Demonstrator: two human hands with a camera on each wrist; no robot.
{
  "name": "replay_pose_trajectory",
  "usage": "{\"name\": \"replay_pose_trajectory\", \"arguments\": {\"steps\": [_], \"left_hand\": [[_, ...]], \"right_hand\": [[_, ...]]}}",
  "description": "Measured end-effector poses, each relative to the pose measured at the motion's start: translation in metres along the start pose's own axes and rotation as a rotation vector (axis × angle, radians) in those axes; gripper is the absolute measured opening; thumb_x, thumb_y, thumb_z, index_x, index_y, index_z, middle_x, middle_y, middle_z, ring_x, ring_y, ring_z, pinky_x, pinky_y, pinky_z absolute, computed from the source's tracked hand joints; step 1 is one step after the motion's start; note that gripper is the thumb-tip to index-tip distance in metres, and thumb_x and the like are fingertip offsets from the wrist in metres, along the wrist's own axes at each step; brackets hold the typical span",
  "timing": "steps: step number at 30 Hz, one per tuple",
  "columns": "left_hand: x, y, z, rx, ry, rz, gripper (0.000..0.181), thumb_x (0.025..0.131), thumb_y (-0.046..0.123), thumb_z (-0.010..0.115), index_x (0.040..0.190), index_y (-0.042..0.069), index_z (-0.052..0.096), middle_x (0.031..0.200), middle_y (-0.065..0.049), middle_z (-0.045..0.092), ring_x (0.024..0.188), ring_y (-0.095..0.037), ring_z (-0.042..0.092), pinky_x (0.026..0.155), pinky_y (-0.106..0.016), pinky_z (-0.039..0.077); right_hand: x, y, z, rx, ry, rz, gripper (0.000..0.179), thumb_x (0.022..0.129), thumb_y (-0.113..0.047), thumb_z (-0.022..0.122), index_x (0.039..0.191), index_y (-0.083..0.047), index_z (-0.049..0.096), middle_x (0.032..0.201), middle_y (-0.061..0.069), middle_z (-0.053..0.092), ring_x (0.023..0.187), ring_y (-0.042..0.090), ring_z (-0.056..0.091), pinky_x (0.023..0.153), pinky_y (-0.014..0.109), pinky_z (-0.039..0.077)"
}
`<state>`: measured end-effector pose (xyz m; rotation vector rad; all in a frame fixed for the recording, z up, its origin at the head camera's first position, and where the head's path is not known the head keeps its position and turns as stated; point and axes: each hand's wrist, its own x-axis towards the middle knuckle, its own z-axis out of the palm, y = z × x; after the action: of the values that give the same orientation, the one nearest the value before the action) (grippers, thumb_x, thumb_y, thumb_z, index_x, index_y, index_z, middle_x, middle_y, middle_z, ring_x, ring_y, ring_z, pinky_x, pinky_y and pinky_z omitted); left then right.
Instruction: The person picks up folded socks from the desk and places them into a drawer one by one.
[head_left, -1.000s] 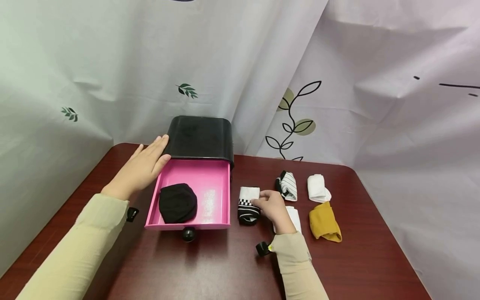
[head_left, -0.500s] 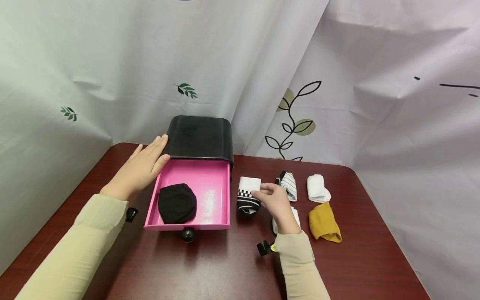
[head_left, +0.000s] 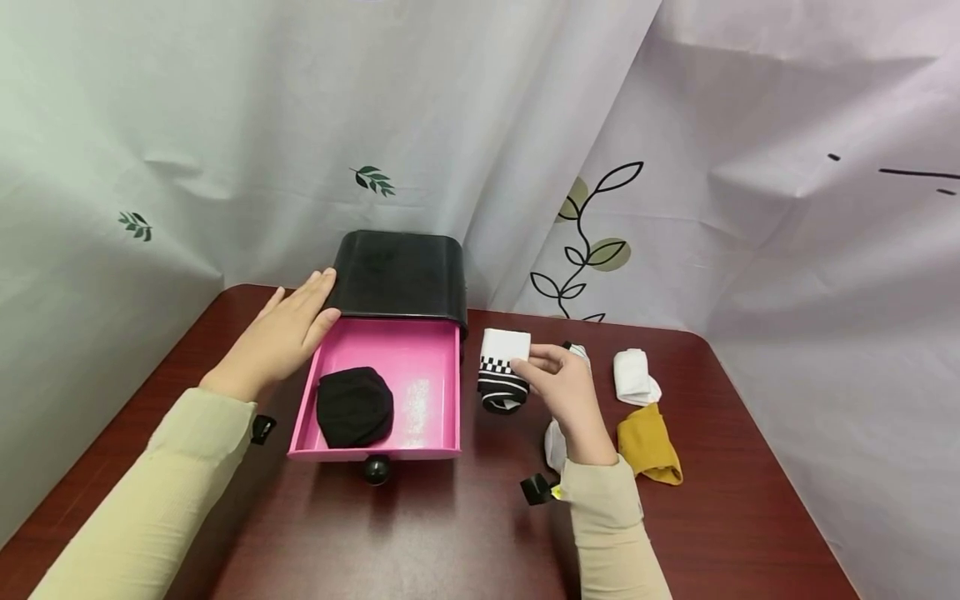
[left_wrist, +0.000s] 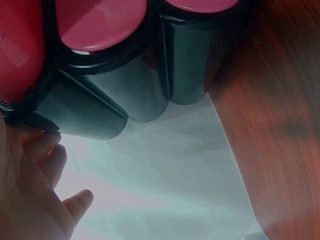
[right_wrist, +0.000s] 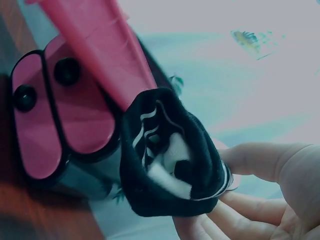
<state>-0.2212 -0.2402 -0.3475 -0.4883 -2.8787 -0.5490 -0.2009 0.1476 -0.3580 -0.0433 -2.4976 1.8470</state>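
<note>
My right hand [head_left: 566,392] pinches a folded sock [head_left: 504,383], white at one end with a checkered band and black-and-white stripes below. The sock hangs above the table, right of the pulled-out pink drawer [head_left: 431,350]. In the right wrist view the rolled black end of the sock [right_wrist: 134,185] faces the camera, thumb on one side and fingers beneath. My left hand [head_left: 281,337] rests with straight fingers against the left edge of the black drawer cabinet [head_left: 397,275]. Inside the drawer, toward its front left, lies a black folded cloth bundle [head_left: 354,408].
Right of my right hand lie a white folded sock [head_left: 633,375] and a mustard folded sock [head_left: 649,446]. A striped sock [head_left: 579,353] and another whitish one [head_left: 555,446] are partly covered by the hand and forearm. A curtain [head_left: 810,250] hangs behind the table [head_left: 405,542].
My right hand has lifted the checkered sock up from the table and moved it farther away, slightly right. The left hand and the drawer have stayed put.
</note>
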Motion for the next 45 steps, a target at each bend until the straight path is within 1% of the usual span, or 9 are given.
{"name": "replay_pose_trajectory", "arguments": {"steps": [5,7,14,21,25,28,37,41,45], "left_hand": [[0.000,0.001,-0.001,0.004,-0.002,0.003,0.070,0.110,0.044,0.035,0.162,0.004,0.013,0.168,-0.016,0.015,0.156,-0.032,0.011,0.124,-0.057,0.000],[0.000,0.001,-0.001,0.010,-0.003,0.005,0.070,0.110,0.044,0.035,0.162,0.003,0.013,0.168,-0.016,0.015,0.156,-0.032,0.011,0.123,-0.058,0.001],[0.000,0.001,-0.002,0.011,-0.007,0.000,0.070,0.110,0.044,0.035,0.162,0.003,0.012,0.168,-0.016,0.015,0.156,-0.032,0.011,0.124,-0.057,0.000],[0.001,0.002,-0.003,0.039,-0.014,0.001,0.070,0.110,0.044,0.034,0.162,0.003,0.012,0.168,-0.016,0.015,0.155,-0.033,0.011,0.124,-0.056,-0.001],[0.002,0.003,-0.003,0.050,-0.018,0.001,0.070,0.110,0.044,0.034,0.162,0.002,0.013,0.168,-0.016,0.016,0.155,-0.032,0.011,0.124,-0.055,-0.001],[0.001,0.003,-0.003,0.048,-0.018,0.002,0.070,0.110,0.044,0.034,0.162,0.002,0.013,0.168,-0.017,0.016,0.155,-0.033,0.011,0.124,-0.056,-0.001],[0.001,0.004,-0.003,0.042,-0.019,-0.001,0.070,0.110,0.043,0.034,0.162,0.002,0.012,0.168,-0.017,0.014,0.155,-0.033,0.010,0.124,-0.056,0.000],[0.000,0.004,-0.003,0.040,-0.021,-0.003,0.070,0.110,0.043,0.034,0.162,0.001,0.012,0.168,-0.018,0.014,0.155,-0.034,0.011,0.124,-0.057,0.000],[-0.001,0.004,-0.003,0.032,-0.021,-0.008,0.070,0.110,0.044,0.034,0.162,0.002,0.011,0.168,-0.017,0.014,0.155,-0.033,0.010,0.124,-0.056,0.000]], "right_hand": [[-0.006,-0.012,-0.002,0.030,0.016,-0.060,0.037,0.087,-0.016,0.080,0.119,0.001,0.072,0.103,0.015,0.075,0.084,0.007,0.067,0.074,0.022,0.055],[-0.008,-0.018,-0.002,0.054,0.017,-0.084,0.035,0.086,-0.015,0.080,0.117,0.000,0.073,0.100,0.014,0.076,0.083,0.007,0.068,0.072,0.021,0.055],[-0.015,-0.036,0.003,0.138,-0.001,-0.144,0.028,0.086,-0.009,0.079,0.113,0.000,0.074,0.095,0.013,0.076,0.080,0.008,0.070,0.071,0.023,0.058],[-0.019,-0.048,0.013,0.101,-0.041,-0.150,0.030,0.086,-0.016,0.080,0.114,-0.005,0.075,0.096,0.011,0.077,0.081,0.010,0.071,0.075,0.027,0.059],[-0.019,-0.050,0.023,0.125,-0.078,-0.153,0.030,0.087,-0.015,0.080,0.114,-0.003,0.075,0.096,0.012,0.077,0.081,0.010,0.071,0.076,0.028,0.058],[-0.019,-0.051,0.031,0.124,-0.092,-0.151,0.030,0.087,-0.017,0.080,0.113,-0.004,0.075,0.094,0.011,0.077,0.081,0.010,0.071,0.075,0.026,0.057],[-0.015,-0.052,0.052,0.085,-0.149,-0.185,0.029,0.086,-0.016,0.080,0.112,-0.004,0.076,0.093,0.010,0.077,0.082,0.013,0.070,0.072,0.025,0.054],[-0.013,-0.051,0.060,0.018,-0.150,-0.219,0.029,0.086,-0.018,0.079,0.111,-0.003,0.076,0.092,0.009,0.077,0.081,0.015,0.070,0.075,0.027,0.056],[-0.013,-0.050,0.067,-0.068,-0.123,-0.264,0.028,0.086,-0.018,0.079,0.109,-0.004,0.076,0.091,0.007,0.076,0.078,0.014,0.070,0.074,0.029,0.058]]}}
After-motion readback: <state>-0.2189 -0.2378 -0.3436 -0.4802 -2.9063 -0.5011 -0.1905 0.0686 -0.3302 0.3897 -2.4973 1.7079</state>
